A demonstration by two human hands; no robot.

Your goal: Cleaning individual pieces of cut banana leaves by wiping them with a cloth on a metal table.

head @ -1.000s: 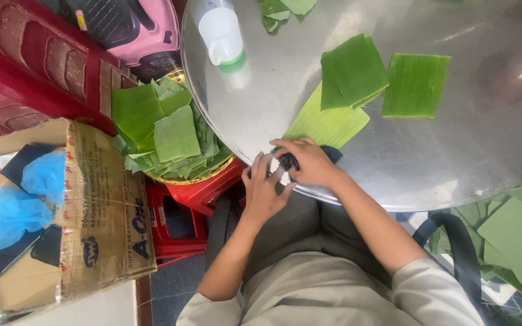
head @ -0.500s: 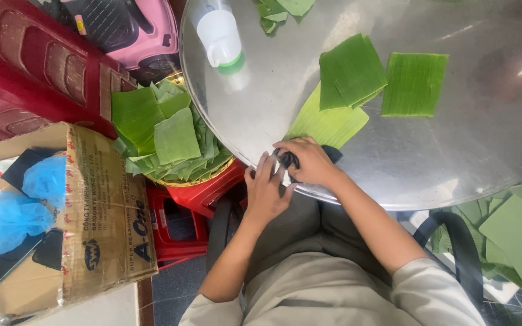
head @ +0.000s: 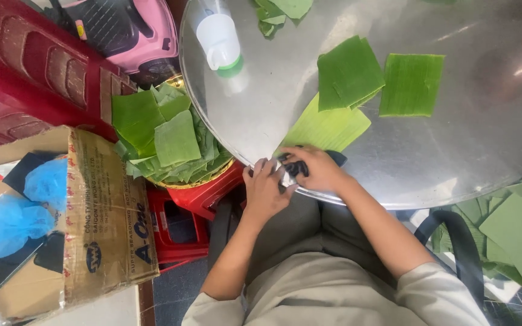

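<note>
Both of my hands meet at the near rim of a round metal table (head: pixel 454 151). My right hand (head: pixel 316 169) is closed around a small black object (head: pixel 296 167), likely scissor handles, mostly hidden by my fingers. My left hand (head: pixel 265 188) rests against it at the table edge, fingers curled over the rim. Just beyond my hands lies a light green banana leaf piece (head: pixel 327 128). Two darker square leaf pieces (head: pixel 350 72) (head: pixel 412 84) lie farther out on the table.
A white plastic jug (head: pixel 219 39) stands at the table's far left. A basket of cut leaves (head: pixel 164 136) sits on a red stool (head: pixel 203 193) to the left. A cardboard box (head: pixel 101 211) holds blue bags. More leaves (head: pixel 515 232) lie on the floor at right.
My hands have stayed at the table rim. The fingers of my left hand have shifted slightly against the black object; nothing else has moved.
</note>
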